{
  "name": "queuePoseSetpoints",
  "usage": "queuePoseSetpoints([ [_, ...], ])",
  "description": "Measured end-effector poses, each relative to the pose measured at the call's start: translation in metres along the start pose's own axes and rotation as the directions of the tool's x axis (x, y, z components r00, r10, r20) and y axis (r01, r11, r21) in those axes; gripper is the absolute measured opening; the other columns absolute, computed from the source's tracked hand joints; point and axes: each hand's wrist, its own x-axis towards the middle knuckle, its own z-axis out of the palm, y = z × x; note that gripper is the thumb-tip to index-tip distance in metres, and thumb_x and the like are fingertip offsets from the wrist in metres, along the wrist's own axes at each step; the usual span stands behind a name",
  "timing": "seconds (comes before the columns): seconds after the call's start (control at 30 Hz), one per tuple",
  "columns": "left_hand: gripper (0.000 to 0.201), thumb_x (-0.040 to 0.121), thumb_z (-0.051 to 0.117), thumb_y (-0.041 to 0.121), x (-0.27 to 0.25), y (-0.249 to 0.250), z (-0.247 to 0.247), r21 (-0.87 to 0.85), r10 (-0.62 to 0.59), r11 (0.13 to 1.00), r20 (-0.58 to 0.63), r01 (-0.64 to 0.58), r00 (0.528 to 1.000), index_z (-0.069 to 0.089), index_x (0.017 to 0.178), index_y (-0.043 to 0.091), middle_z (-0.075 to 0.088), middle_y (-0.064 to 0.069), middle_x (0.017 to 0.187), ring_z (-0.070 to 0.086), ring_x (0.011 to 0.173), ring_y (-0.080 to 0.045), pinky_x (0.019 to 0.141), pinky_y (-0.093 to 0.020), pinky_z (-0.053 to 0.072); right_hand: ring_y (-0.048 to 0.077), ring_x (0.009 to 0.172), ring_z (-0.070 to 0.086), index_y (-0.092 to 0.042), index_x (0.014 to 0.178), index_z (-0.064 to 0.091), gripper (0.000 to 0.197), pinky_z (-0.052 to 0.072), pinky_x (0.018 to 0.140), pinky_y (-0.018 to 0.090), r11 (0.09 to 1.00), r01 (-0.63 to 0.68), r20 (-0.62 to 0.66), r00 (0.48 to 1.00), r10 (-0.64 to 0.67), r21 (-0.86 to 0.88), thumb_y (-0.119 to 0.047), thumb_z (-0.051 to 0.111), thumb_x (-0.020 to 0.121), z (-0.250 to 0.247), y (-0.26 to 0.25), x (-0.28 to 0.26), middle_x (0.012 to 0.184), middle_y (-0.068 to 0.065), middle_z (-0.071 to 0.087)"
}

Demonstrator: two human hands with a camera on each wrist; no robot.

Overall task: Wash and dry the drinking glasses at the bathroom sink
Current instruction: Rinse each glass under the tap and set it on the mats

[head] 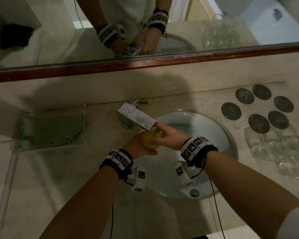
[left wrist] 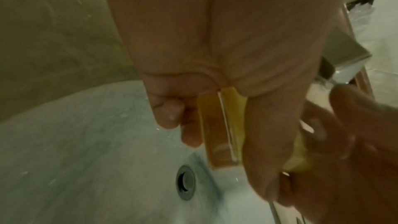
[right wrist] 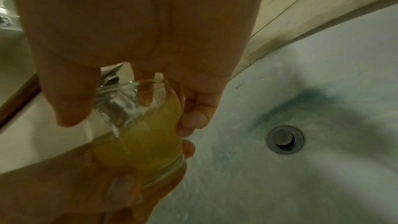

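A clear drinking glass (head: 151, 138) with a yellow sponge (right wrist: 148, 139) stuffed inside it is held over the sink (head: 214, 135), right under the faucet spout (head: 136, 116). My left hand (head: 136, 146) grips the glass from below and the left, its thumb (right wrist: 120, 190) across the wall. My right hand (head: 164, 133) comes from the right and straddles the rim. One of its fingers reaches inside onto the sponge, and the thumb (right wrist: 71, 108) stays outside. In the left wrist view the glass (left wrist: 221, 125) shows yellow between my fingers.
Several clear glasses (head: 274, 149) lie on the counter right of the basin, with several dark round discs (head: 231, 111) behind them. A green cloth (head: 50, 130) sits in a clear tray at the left. The drain (head: 194, 193) is near me. A wood-framed mirror (head: 145, 64) runs along the back.
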Motion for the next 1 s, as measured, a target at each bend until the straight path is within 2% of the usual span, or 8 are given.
queuePoseSetpoints([
  [0.2, 0.062, 0.072, 0.083, 0.010, -0.001, 0.001, 0.007, -0.118, -0.009, 0.993, -0.133, -0.007, 0.991, 0.056, 0.128, 0.007, 0.059, -0.008, 0.132, 0.056, 0.121, -0.024, 0.104, -0.039, 0.045, 0.020, 0.107, 0.057, -0.029, 0.149, 0.033, 0.065, 0.050, 0.093, 0.036, 0.977, -0.005, -0.065, 0.998, -0.009, -0.215, -0.050, 0.056, 0.092, 0.008, -0.007, 0.006, 0.129, 0.004, 0.051],
  [0.37, 0.059, 0.076, 0.077, 0.021, 0.008, -0.001, 0.022, 0.005, -0.050, 0.999, -0.294, 0.054, 0.954, 0.053, 0.129, 0.018, 0.059, 0.008, 0.118, 0.057, 0.111, -0.009, 0.088, -0.016, 0.039, 0.027, 0.096, 0.059, -0.019, 0.148, 0.031, 0.055, 0.046, 0.078, 0.034, 0.943, -0.098, -0.165, 0.985, 0.047, -0.317, -0.045, 0.041, 0.100, 0.017, -0.020, 0.010, 0.123, 0.012, 0.050],
  [0.47, 0.072, 0.071, 0.076, 0.030, 0.007, 0.001, 0.029, 0.093, -0.088, 0.987, -0.356, 0.129, 0.930, 0.046, 0.137, 0.023, 0.057, 0.001, 0.130, 0.057, 0.117, -0.020, 0.096, -0.029, 0.047, 0.026, 0.089, 0.057, -0.013, 0.145, 0.029, 0.051, 0.043, 0.075, 0.032, 0.946, -0.156, -0.180, 0.978, 0.107, -0.285, -0.037, 0.040, 0.102, 0.020, -0.026, 0.011, 0.122, 0.016, 0.053],
  [0.6, 0.066, 0.076, 0.073, 0.027, -0.001, 0.010, 0.033, 0.072, -0.126, 0.980, -0.500, 0.185, 0.857, 0.047, 0.134, 0.014, 0.055, -0.008, 0.129, 0.059, 0.112, -0.028, 0.093, -0.039, 0.050, 0.031, 0.100, 0.064, -0.008, 0.139, 0.033, 0.052, 0.050, 0.079, 0.033, 0.944, -0.219, -0.204, 0.964, 0.170, -0.248, -0.039, 0.049, 0.100, 0.026, -0.030, 0.016, 0.120, 0.014, 0.061],
  [0.73, 0.065, 0.075, 0.077, 0.018, -0.006, 0.009, 0.021, 0.070, -0.080, 0.992, -0.305, 0.106, 0.949, 0.048, 0.132, 0.010, 0.055, -0.009, 0.130, 0.055, 0.117, -0.026, 0.099, -0.034, 0.045, 0.030, 0.100, 0.064, -0.016, 0.143, 0.037, 0.060, 0.053, 0.086, 0.037, 0.958, -0.190, -0.185, 0.971, 0.151, -0.214, -0.050, 0.051, 0.096, 0.022, -0.028, 0.013, 0.120, 0.011, 0.062],
  [0.8, 0.067, 0.067, 0.084, 0.023, -0.011, 0.006, 0.010, -0.096, -0.091, 0.992, -0.147, 0.078, 0.985, 0.053, 0.125, 0.013, 0.060, -0.006, 0.124, 0.059, 0.111, -0.022, 0.098, -0.037, 0.048, 0.025, 0.097, 0.063, -0.024, 0.145, 0.036, 0.063, 0.053, 0.085, 0.037, 0.957, -0.154, -0.155, 0.981, 0.117, -0.248, -0.055, 0.052, 0.093, 0.019, -0.026, 0.009, 0.120, 0.009, 0.062],
  [0.93, 0.032, 0.074, 0.082, 0.011, -0.021, 0.004, -0.014, -0.175, -0.149, 0.971, 0.076, 0.160, 0.986, 0.062, 0.099, 0.012, 0.062, 0.007, 0.062, 0.054, 0.049, -0.006, 0.051, -0.023, 0.047, 0.021, 0.113, 0.058, -0.028, 0.148, 0.032, 0.070, 0.050, 0.096, 0.037, 0.964, -0.007, -0.018, 1.000, 0.002, -0.265, -0.058, 0.057, 0.090, 0.016, -0.018, 0.007, 0.132, 0.000, 0.055],
  [1.0, 0.022, 0.077, 0.079, 0.008, -0.024, 0.005, -0.022, -0.148, -0.153, 0.974, 0.135, 0.173, 0.979, 0.060, 0.084, 0.016, 0.058, 0.008, 0.053, 0.051, 0.040, -0.004, 0.047, -0.020, 0.045, 0.016, 0.121, 0.054, -0.028, 0.148, 0.034, 0.067, 0.046, 0.102, 0.034, 0.986, 0.055, 0.058, 0.997, -0.046, -0.160, -0.048, 0.063, 0.091, 0.014, -0.019, 0.005, 0.139, -0.004, 0.052],
])
